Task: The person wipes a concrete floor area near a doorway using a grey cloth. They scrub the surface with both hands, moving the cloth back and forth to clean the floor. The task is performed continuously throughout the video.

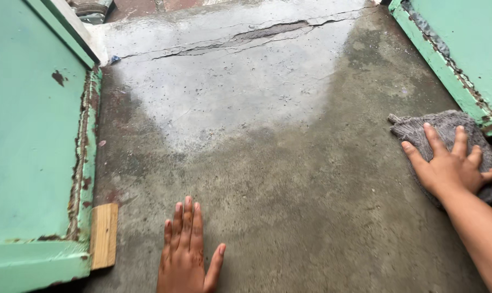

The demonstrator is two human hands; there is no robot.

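On the wet concrete floor [267, 179], the right hand [451, 165] presses flat, fingers spread, gripping nothing, on a grey, crumpled rag [446, 127].

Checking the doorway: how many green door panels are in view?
2. One door stands at the left edge, beside the left hand; the other at upper right, behind the cloth under the right hand.

Item: grey cloth [462, 146]. Material soft, napped, somewhat worn (edges ragged, one corner drawn to a small point at upper left). State: crumpled and spread flat, not folded. Position: lying on the concrete floor [289, 179] at the far right, its upper edge close against the foot of a green painted panel [462, 54]. Partly covered by the right hand [450, 165], pressed palm-down on it with fingers spread.
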